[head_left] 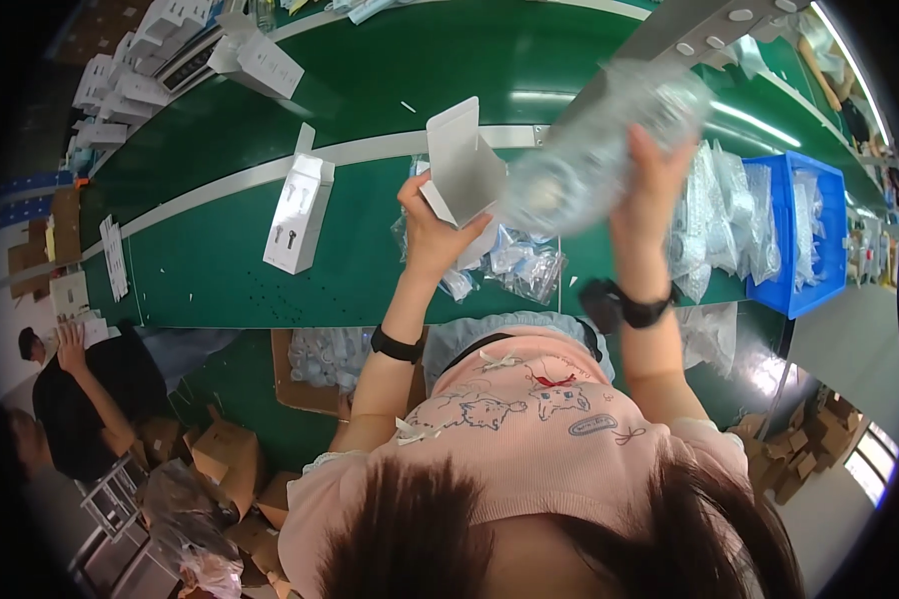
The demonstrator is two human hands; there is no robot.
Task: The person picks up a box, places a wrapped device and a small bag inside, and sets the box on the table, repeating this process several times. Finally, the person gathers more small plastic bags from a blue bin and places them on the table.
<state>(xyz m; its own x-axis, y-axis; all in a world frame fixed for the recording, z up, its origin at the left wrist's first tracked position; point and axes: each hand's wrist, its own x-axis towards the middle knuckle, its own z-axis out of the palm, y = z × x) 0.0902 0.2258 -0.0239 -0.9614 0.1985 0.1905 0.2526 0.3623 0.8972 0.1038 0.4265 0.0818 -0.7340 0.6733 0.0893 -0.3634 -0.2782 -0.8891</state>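
Observation:
My left hand point(434, 238) is closed round an open white carton point(463, 172), with its flap standing up and its mouth turned to the right. In my right hand point(645, 195) is a bubble-wrapped item point(581, 165), somewhat blurred by motion; its lower left end is beside the carton's mouth. The wrap hides most of what is inside. On the green table below both hands lie clear plastic bags of small parts point(525, 265). Left of my left hand stands another white carton point(301, 215) with its flap up and a dark printed picture on its side.
A blue crate point(797, 290) with wrapped items stands at the right, beside a row of bubble-wrapped packs point(714, 215). White cartons point(135, 95) are stacked at the far left, near a tilted open carton point(260, 65). A cardboard box of pale parts point(320, 359) is below the table edge. Another person point(90, 409) is at the left.

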